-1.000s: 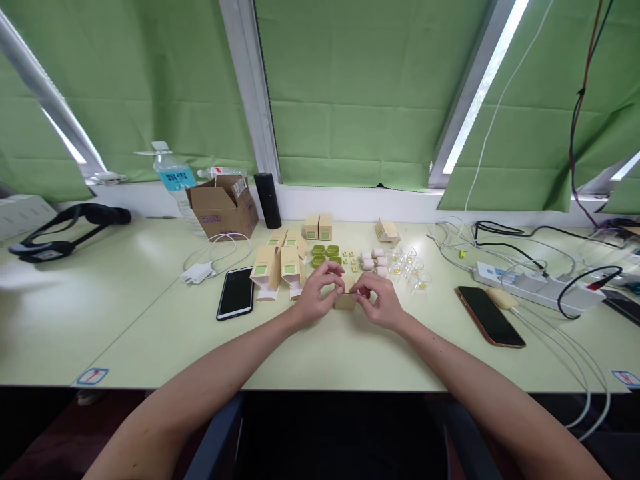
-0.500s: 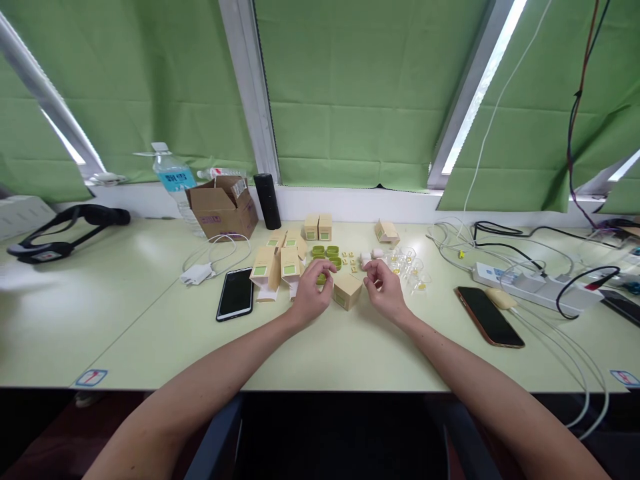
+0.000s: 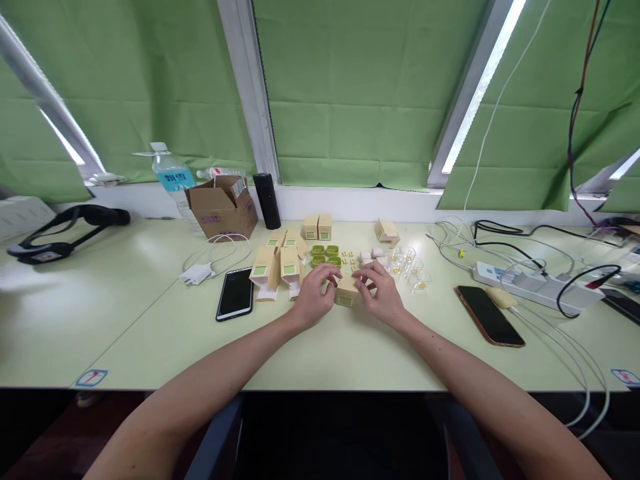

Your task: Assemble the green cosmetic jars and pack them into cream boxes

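A small tan cardboard box [image 3: 346,293] with a green-framed label facing me stands on the table between my hands. My left hand [image 3: 316,293] has its curled fingers at the box's left side and upper edge. On the opposite side, my right hand [image 3: 381,290] holds the box's upper right edge between thumb and fingers. Just beyond lie green square trays [image 3: 319,251], small yellow pieces [image 3: 353,261], pale pinkish-white pieces [image 3: 377,253] and clear plastic cups [image 3: 417,280]. To the left stand several similar boxes with open flaps [image 3: 265,268].
Two closed boxes [image 3: 318,227] and one more box [image 3: 387,231] stand farther back. A phone [image 3: 235,294] lies left, another phone [image 3: 489,316] right. A power strip [image 3: 533,287] with cables, a brown carton [image 3: 223,212], a water bottle [image 3: 176,183] and a black cylinder [image 3: 267,201] surround the work area.
Both hands have closed in on the small box and now touch it. The box has turned so its labelled side faces me more squarely.
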The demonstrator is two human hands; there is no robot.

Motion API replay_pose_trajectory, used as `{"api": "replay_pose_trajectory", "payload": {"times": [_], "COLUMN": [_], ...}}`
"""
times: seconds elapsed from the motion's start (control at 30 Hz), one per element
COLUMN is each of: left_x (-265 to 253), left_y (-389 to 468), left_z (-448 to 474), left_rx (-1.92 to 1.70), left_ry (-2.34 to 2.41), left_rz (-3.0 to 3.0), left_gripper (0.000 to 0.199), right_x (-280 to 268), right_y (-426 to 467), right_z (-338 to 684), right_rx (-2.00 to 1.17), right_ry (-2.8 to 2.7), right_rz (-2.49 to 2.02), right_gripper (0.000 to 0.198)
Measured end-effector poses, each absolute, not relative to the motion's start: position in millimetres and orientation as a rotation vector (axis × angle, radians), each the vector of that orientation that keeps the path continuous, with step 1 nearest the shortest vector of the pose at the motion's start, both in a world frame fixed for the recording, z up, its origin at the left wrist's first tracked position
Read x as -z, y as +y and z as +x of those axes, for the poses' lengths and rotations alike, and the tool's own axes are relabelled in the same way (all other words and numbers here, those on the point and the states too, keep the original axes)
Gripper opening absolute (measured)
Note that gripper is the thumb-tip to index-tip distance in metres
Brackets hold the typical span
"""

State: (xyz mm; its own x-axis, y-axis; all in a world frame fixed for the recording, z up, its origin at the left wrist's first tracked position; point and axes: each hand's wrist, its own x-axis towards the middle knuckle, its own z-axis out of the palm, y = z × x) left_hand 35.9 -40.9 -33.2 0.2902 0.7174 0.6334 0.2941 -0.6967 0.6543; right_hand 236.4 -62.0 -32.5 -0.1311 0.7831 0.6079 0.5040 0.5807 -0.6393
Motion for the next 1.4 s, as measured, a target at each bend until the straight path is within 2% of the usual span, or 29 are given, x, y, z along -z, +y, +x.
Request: {"api": "replay_pose_trajectory", "payload": {"times": [0.3,0.6,0.73,0.87,1.07,1.27,1.4], "left_x": [31.6,32.0,32.4,30.8,27.8,30.9,32.0], "left_y": [-43.8,-44.6,-45.1,-46.3,-45.5,-48.2,-51.4], "left_z": [33.4,32.5,32.6,32.5,31.0,35.2,38.1], "left_rx": [-1.227,-1.153,-1.165,-1.187,-1.366,-1.376,-1.359], "left_ry": [1.023,1.033,1.038,1.028,1.024,0.972,0.933], "left_rz": [2.328,2.353,2.362,2.352,2.318,2.339,2.371], "left_gripper": [0.038,0.036,0.039,0.041,0.038,0.036,0.034], "right_x": [30.6,30.1,32.7,34.5,26.7,-0.4,-18.6], "right_y": [-62.9,-66.3,-65.0,-63.6,-57.3,-1.2,64.4], "right_z": [238.1,236.5,236.0,235.6,242.9,264.4,271.1], "right_rx": [-0.386,-0.339,-0.346,-0.41,-0.498,-0.396,-0.319], "right_ry": [-1.827,-2.008,-2.015,-1.979,-1.824,-1.683,-1.683], "right_rz": [-1.082,-1.216,-1.294,-1.291,-1.253,-1.312,-1.524], "right_gripper": [0.012,0.037,0.044,0.042,0.045,0.054,0.054]}}
